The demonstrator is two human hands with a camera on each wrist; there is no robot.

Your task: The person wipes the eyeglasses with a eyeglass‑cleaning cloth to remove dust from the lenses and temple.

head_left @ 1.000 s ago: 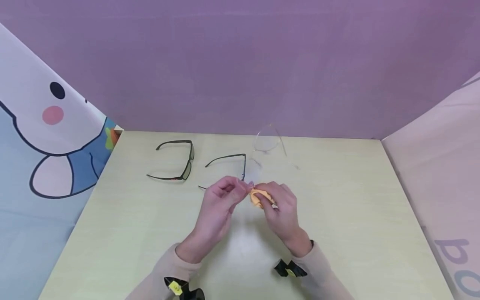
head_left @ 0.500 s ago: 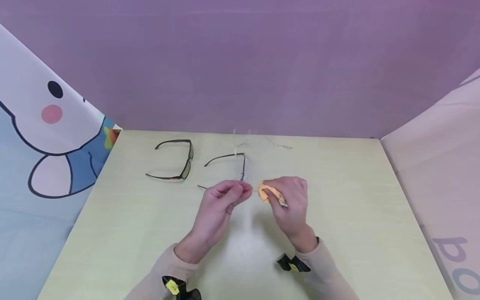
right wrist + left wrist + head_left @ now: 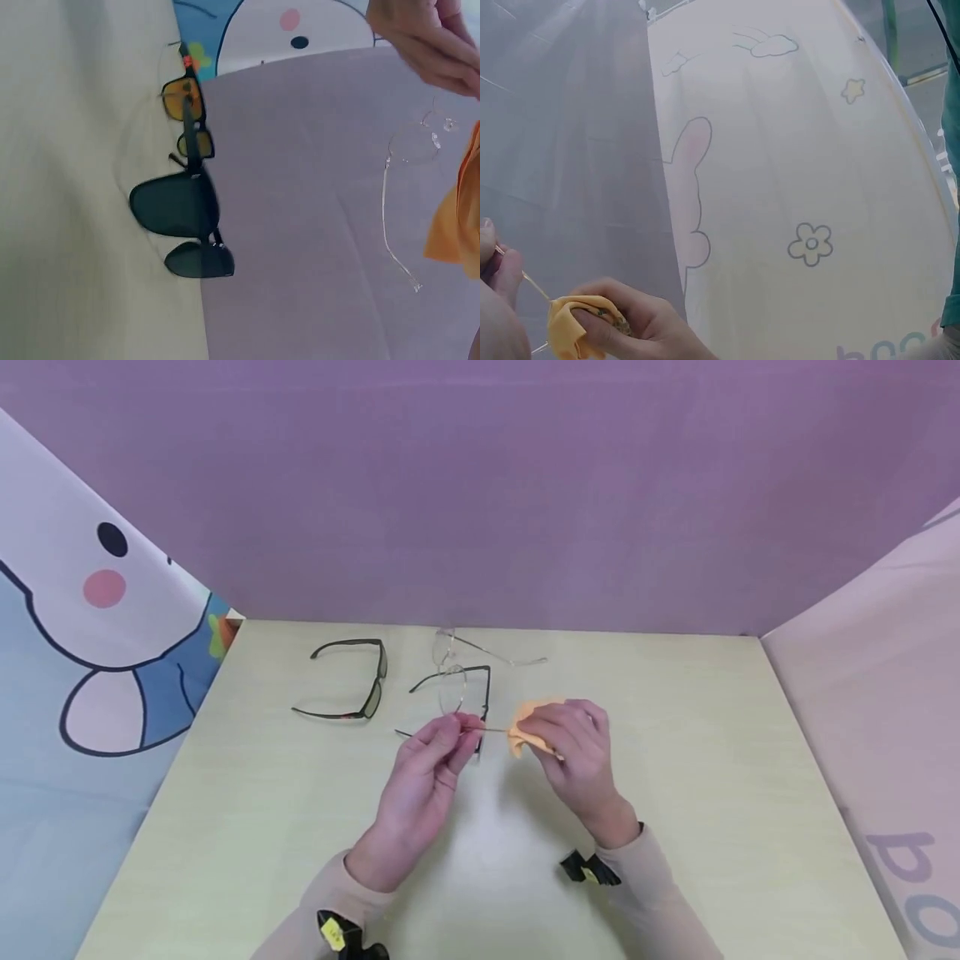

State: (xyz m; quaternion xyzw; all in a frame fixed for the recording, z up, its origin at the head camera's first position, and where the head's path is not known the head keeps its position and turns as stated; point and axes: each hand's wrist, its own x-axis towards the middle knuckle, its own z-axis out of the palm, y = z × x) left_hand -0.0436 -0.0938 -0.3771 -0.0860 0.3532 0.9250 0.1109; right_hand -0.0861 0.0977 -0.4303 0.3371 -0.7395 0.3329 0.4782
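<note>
My left hand (image 3: 416,785) pinches a pair of thin wire-rimmed eyeglasses (image 3: 491,651) with clear lenses, raised over the table. One temple stretches rightward from the left fingertips into an orange cloth (image 3: 519,733). Bunched around that temple, the cloth is gripped between the thumb and fingers of my right hand (image 3: 577,756). The left wrist view has the right hand (image 3: 649,322) with the folded cloth (image 3: 564,326) on the thin temple. In the right wrist view the other temple (image 3: 385,206) hangs free beside the cloth (image 3: 448,229).
Black-framed glasses (image 3: 488,689) lie on the table (image 3: 697,777) behind the left hand, partly covered by it. Dark sunglasses (image 3: 374,697) lie farther left, temples unfolded. A purple panel (image 3: 495,502) rises along the back, with printed cloth walls (image 3: 60,710) at the sides.
The wire eyeglasses have turned, and their rims and free temple have swung left in front of the black glasses. My right hand and the cloth have shifted rightward and up, away from the left fingers.
</note>
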